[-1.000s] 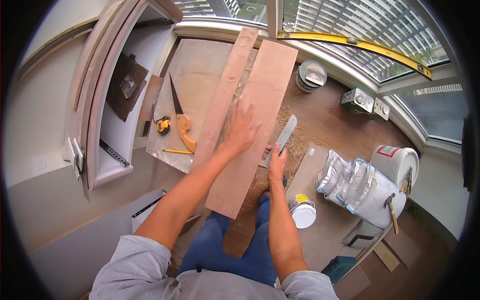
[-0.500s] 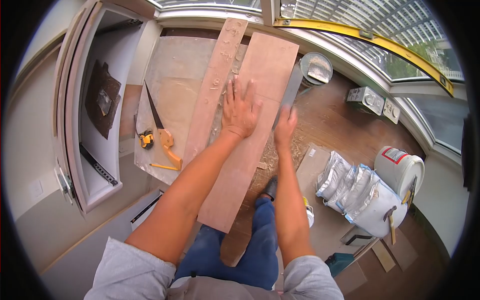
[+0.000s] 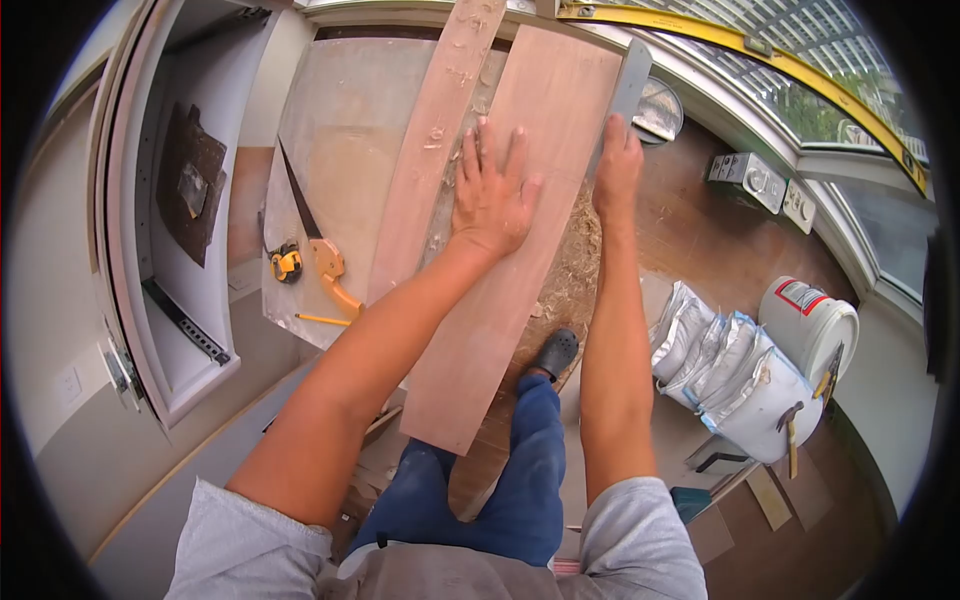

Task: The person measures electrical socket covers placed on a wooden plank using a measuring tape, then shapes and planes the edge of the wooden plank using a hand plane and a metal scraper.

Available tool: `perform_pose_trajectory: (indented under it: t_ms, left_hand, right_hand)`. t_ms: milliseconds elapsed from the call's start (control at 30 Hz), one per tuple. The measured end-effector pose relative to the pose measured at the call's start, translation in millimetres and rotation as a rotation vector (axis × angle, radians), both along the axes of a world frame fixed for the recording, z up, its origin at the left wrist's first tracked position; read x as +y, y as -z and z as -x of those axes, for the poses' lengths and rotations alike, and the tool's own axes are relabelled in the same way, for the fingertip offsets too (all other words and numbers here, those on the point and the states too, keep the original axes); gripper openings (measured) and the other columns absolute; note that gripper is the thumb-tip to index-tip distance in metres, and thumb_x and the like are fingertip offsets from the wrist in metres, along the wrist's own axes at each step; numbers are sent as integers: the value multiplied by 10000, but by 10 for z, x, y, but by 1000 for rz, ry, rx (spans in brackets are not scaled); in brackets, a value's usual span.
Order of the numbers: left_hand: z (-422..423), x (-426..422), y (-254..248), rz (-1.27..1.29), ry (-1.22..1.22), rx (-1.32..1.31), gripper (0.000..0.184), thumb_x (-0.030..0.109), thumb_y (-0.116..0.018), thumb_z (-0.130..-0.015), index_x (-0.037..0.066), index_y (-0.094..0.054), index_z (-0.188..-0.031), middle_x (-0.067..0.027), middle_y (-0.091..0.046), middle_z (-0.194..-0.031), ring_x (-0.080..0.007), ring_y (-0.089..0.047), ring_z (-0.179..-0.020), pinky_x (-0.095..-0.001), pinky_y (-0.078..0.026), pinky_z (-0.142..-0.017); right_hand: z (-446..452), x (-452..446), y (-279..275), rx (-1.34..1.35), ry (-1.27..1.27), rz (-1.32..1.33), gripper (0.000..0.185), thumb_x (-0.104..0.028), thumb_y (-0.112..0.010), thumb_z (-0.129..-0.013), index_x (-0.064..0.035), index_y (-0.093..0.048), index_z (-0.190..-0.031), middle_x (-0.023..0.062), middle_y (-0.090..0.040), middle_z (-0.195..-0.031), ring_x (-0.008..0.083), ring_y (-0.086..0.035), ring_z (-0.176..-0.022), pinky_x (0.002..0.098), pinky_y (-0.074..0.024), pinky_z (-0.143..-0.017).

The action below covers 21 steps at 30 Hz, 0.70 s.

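Observation:
My left hand [image 3: 492,200] lies flat on a long reddish wooden board [image 3: 545,120], fingers spread, holding nothing. At the board's right edge, my right hand [image 3: 618,165] is closed around a flat grey metal blade [image 3: 630,82], which points up toward the window. Left of the board lies a narrower plank [image 3: 430,140] with curled shavings on it. A handsaw [image 3: 328,262] with an orange handle, a yellow tape measure [image 3: 286,263] and a yellow pencil [image 3: 322,320] rest on the pale work surface [image 3: 350,90] farther left.
A bucket [image 3: 660,110] stands beyond my right hand, near metal tins [image 3: 745,180]. On the right are silvery bags [image 3: 700,350], a white bucket [image 3: 810,320] and a hammer [image 3: 792,435]. A yellow level [image 3: 757,45] spans the window. Shavings [image 3: 570,270] cover some floor. An open cabinet [image 3: 215,110] stands left.
My right hand and the blade have moved up along the board's right edge. My left hand has stayed flat on the board. The whole view has shifted, and a shoe shows more fully below.

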<state>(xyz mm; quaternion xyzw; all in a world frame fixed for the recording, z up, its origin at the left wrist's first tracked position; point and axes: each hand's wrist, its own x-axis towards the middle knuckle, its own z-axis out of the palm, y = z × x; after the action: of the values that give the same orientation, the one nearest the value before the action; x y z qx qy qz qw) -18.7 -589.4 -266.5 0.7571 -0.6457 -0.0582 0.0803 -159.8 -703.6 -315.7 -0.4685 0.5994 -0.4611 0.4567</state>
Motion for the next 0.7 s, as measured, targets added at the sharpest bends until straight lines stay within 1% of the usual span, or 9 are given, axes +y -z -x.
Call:
perform_pose_trajectory:
  t_ms: [133,200,233,300,367,433,567,633,700]
  left_hand:
    - [0,38,101,57,-5,-9,677,430,-513,-990,137,-333,-1573,-311,-167,-1622,-509,-200,-1476,-573,-237,-1176]
    - [-16,20,131,98,-1,-2,674,435,-512,-992,136,-338,-1570,-306,-170,-1623,-508,-202,-1475,-574,-231,-1179]
    - [-10,23,136,108,-9,3,668,444,-506,-994,137,-347,-1566,-301,-172,-1625,-506,-205,-1474,-572,-225,-1183]
    - [4,39,151,123,-9,5,662,452,-500,-997,138,-356,-1562,-295,-175,-1627,-504,-208,-1473,-569,-219,-1186]
    - [4,29,175,141,-29,18,652,463,-486,-1002,147,-366,-1559,-290,-190,-1624,-497,-217,-1473,-561,-215,-1190]
    - [10,56,152,126,-36,25,652,464,-486,-1001,151,-365,-1560,-289,-197,-1623,-491,-219,-1474,-558,-220,-1189]
    - [14,26,61,69,-47,31,657,463,-488,-997,157,-361,-1565,-288,-214,-1617,-481,-221,-1478,-554,-232,-1187]
    - [5,19,52,78,-43,18,660,461,-491,-996,158,-356,-1567,-287,-208,-1619,-480,-218,-1480,-555,-237,-1186]
    - [8,27,57,72,-42,8,663,458,-494,-995,159,-352,-1569,-287,-202,-1621,-480,-215,-1482,-556,-241,-1184]
  right_hand:
    - [69,1091,-106,-45,-50,-73,447,-377,-518,-1059,57,-623,-1032,71,-607,-875,162,-508,-817,361,-457,-757]
    - [91,1609,-81,-25,-46,-90,440,-365,-526,-1041,62,-621,-1089,260,-660,-977,364,-621,-897,449,-474,-840]
    - [119,1826,-94,-27,-41,-91,440,-365,-526,-1041,62,-621,-1089,260,-660,-977,364,-621,-897,449,-474,-840]
    - [168,2212,-148,130,-106,-228,429,-358,-522,-1042,55,-606,-1124,251,-656,-993,385,-620,-917,454,-472,-850]
    - [166,2726,-195,62,-82,-191,430,-366,-519,-1042,46,-596,-1137,249,-645,-975,405,-618,-916,452,-473,-843]
    - [167,3300,-208,75,-80,-213,390,-311,-482,-1059,52,-599,-1139,207,-659,-963,325,-606,-881,430,-474,-833]
    - [267,3178,-263,-41,-143,-234,436,-381,-508,-1045,44,-586,-1103,258,-626,-971,396,-612,-903,453,-474,-837]
    - [203,2564,-96,142,-121,-189,453,-392,-496,-1048,50,-581,-1097,254,-626,-972,388,-600,-897,450,-471,-838]
    - [48,1651,-140,76,15,-199,464,-401,-491,-1048,52,-580,-1094,257,-622,-971,393,-596,-907,454,-466,-846]
